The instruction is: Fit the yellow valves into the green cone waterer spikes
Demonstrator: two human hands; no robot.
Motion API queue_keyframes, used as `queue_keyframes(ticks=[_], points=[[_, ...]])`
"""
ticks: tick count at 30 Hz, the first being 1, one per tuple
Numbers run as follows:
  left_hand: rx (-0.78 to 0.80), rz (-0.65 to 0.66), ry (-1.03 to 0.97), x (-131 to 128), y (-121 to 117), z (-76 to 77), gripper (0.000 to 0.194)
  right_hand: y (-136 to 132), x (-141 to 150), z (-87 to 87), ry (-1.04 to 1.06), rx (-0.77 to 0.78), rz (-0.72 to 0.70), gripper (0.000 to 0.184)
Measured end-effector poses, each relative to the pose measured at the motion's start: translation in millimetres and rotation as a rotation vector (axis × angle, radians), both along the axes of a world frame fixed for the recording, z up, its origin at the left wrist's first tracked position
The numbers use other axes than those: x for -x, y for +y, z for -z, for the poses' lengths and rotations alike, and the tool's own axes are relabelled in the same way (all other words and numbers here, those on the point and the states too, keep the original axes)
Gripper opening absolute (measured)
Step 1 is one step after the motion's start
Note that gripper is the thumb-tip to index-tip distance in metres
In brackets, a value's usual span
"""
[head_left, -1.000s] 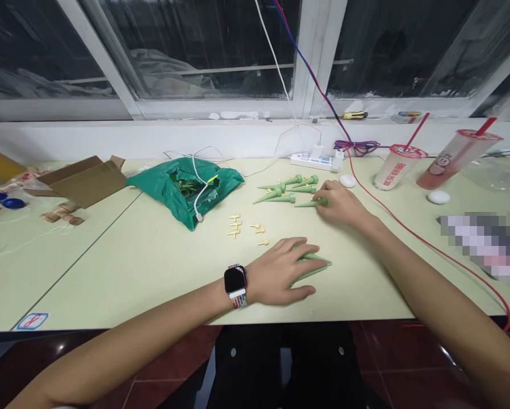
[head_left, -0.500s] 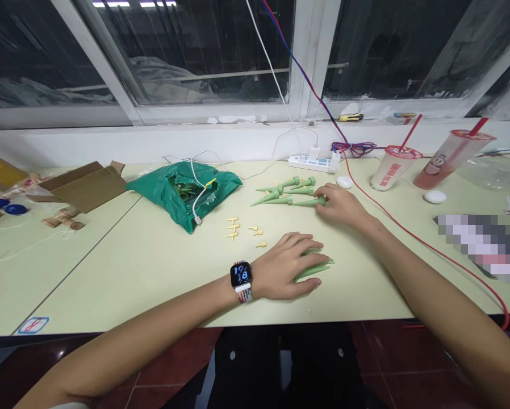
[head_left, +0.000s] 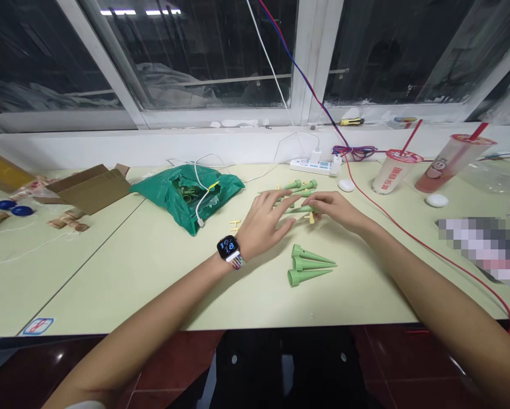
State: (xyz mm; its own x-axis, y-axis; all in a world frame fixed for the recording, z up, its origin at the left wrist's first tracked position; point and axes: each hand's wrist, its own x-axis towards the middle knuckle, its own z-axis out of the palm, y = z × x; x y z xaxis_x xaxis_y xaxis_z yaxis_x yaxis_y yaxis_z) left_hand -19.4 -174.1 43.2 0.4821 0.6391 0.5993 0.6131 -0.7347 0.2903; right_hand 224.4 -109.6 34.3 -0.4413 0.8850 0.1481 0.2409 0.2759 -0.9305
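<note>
My right hand (head_left: 334, 209) pinches the wide end of a green plastic watering spike (head_left: 300, 209), a hollow cone with a yellow valve (head_left: 310, 218) at its cap. Reaching in from the left, my left hand (head_left: 266, 220) has its fingers stretched out beside the spike's pointed end; whether it touches the spike I cannot tell. Behind both hands lie several more green spikes (head_left: 309, 185), partly hidden. Nearer the table edge, three green cones (head_left: 310, 264) lie side by side with tips to the right. A few small yellow valves (head_left: 234, 223) show left of my left hand.
A green plastic bag (head_left: 161, 190) lies open at the left, a white cable across it. Farther left is a cardboard box (head_left: 88, 190). At the back are a power strip (head_left: 312, 166) and two drink cups (head_left: 389, 176). A red cable (head_left: 391, 218) crosses the right side.
My left hand has moved up and left off the three cones, uncovering them, and now covers some yellow valves. My right hand has drawn a spike slightly toward me and left.
</note>
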Motion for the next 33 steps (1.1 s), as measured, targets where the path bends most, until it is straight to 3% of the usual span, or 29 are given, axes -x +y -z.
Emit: queue_keyframes(ticks=[4, 10, 15, 18, 21, 25, 30, 33], points=[[0.178, 0.049, -0.148, -8, 4, 3.1, 0.035, -15, 14, -3.5, 0.101, 0.066, -0.097, 0.038], [0.400, 0.051, -0.515, -13, 13, 10.2, 0.027, -21, 22, -3.1, 0.372, 0.193, -0.064, 0.051], [0.571, 0.102, -0.713, -12, 15, 13.1, 0.030, -27, 28, -4.2, 0.323, 0.245, -0.101, 0.042], [0.666, 0.126, -0.731, -11, 12, 10.1, 0.037, -31, 31, -5.0, 0.277, 0.168, -0.074, 0.036], [0.686, 0.182, -0.656, -7, 10, 3.1, 0.051, -31, 29, -6.4, 0.206, 0.085, -0.068, 0.039], [0.667, 0.244, -0.539, -5, 8, -2.1, 0.038, -28, 24, -8.8, 0.162, 0.045, -0.140, 0.038], [0.633, 0.261, -0.604, -17, 1, -0.3, 0.033, -28, 24, -18.2, 0.145, -0.024, -0.181, 0.032], [0.564, 0.254, -0.636, -12, 1, -9.4, 0.030, -27, 16, -25.8, 0.136, -0.059, -0.174, 0.029]])
